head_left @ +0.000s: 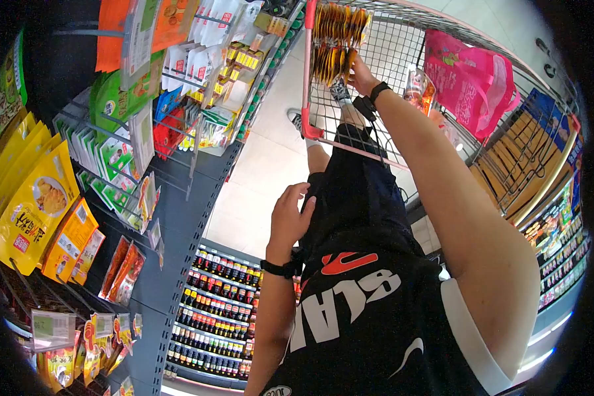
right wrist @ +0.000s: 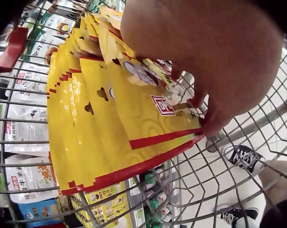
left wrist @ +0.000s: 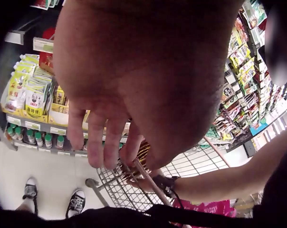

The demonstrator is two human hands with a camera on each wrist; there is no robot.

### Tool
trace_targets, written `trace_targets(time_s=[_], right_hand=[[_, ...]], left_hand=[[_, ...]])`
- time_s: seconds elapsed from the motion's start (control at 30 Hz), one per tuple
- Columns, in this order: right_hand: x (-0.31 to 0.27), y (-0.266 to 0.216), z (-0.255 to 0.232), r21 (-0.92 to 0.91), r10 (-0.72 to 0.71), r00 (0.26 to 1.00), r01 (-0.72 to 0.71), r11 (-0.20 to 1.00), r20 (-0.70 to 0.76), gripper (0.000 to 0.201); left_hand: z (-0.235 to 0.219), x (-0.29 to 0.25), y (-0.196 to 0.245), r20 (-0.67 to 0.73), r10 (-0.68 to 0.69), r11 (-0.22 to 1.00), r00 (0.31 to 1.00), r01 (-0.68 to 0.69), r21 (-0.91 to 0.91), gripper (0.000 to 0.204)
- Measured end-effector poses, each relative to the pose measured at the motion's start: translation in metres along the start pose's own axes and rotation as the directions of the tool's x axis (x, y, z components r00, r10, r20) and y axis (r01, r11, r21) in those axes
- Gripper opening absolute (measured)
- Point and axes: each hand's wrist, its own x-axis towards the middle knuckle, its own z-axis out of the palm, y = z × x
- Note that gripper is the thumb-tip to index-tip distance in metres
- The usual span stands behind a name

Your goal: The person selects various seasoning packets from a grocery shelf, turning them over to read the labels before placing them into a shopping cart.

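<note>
My right hand [head_left: 363,76] reaches into a shopping cart [head_left: 308,86] and pinches the edge of a yellow seasoning packet [right wrist: 138,111]. That packet is the nearest in a row of several yellow packets [right wrist: 70,133] with red bottom edges, standing close together against the cart's wire side. In the right wrist view the hand [right wrist: 205,57] covers part of the packets' upper ends. My left hand [head_left: 288,214] hangs in front of the body with fingers loosely bent, holding nothing. Seen in the left wrist view, the same hand [left wrist: 138,80] overlaps the shelves and the cart.
A pink bag [head_left: 452,66], a red-and-white packet [head_left: 418,91] and a brown carton [head_left: 515,162] lie in the cart. Hanging packets [head_left: 36,204] on hooks fill the rack at left. Bottle shelves [head_left: 211,323] stand behind the body.
</note>
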Motion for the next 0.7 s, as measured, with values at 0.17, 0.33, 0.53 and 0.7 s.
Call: trace_targets(time_s=[0.17, 0.33, 0.53, 0.7], right_hand=[[-0.006, -0.002, 0.017, -0.092, -0.073, 0.994, 0.065, 0.994, -0.080, 0.080], [-0.015, -0.013, 0.016, -0.182, -0.079, 0.994, 0.064, 0.981, -0.080, 0.093], [-0.023, -0.014, 0.029, -0.183, -0.135, 0.981, 0.109, 0.977, -0.138, 0.091], [-0.032, -0.020, 0.038, -0.126, -0.187, 0.975, 0.172, 0.977, -0.121, 0.087]], left_hand=[[-0.007, 0.006, 0.003, 0.001, -0.025, 1.000, 1.000, 0.025, 0.014, 0.031], [-0.008, 0.010, 0.004, 0.033, -0.020, 1.000, 0.999, 0.020, -0.002, 0.032], [-0.007, 0.010, 0.001, 0.024, 0.003, 1.000, 1.000, -0.003, -0.004, 0.032], [-0.009, 0.008, -0.002, 0.004, 0.020, 1.000, 1.000, -0.020, 0.012, 0.031]])
